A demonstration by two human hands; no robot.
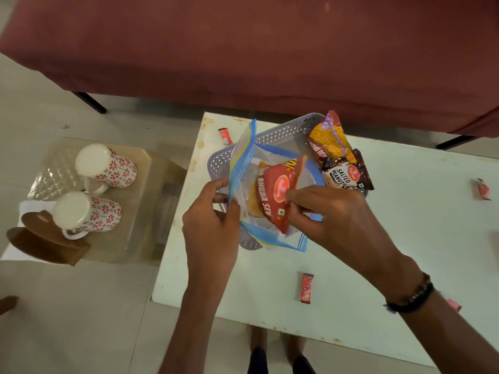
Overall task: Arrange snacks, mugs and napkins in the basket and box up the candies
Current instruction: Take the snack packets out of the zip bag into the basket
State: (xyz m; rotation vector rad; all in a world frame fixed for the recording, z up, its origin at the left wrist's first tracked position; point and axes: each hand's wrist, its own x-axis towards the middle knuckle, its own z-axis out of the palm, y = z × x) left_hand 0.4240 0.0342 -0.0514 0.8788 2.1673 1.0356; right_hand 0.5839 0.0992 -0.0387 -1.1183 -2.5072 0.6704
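Observation:
A grey perforated basket (272, 130) sits on the white table (378, 238). Over it, my left hand (213, 220) pinches the blue-edged rim of a clear zip bag (243, 155). My right hand (332, 211) grips a red sev snack packet (275, 190) that is partly inside the bag's mouth. Two more snack packets lean on the basket's right side: an aloo bhujia pack (328, 139) and a salted peanuts pack (347, 172). Small red candies lie loose on the table: one at the far left (225, 136), one near the front (307, 288), one at the right (483, 189).
To the left, a low transparent stool (140, 211) carries two white mugs with red flower print (106, 166) (86, 210), a brown wooden napkin holder (46, 244) and a white napkin. A maroon sofa (243, 49) stands behind the table. My feet show below the table's near edge.

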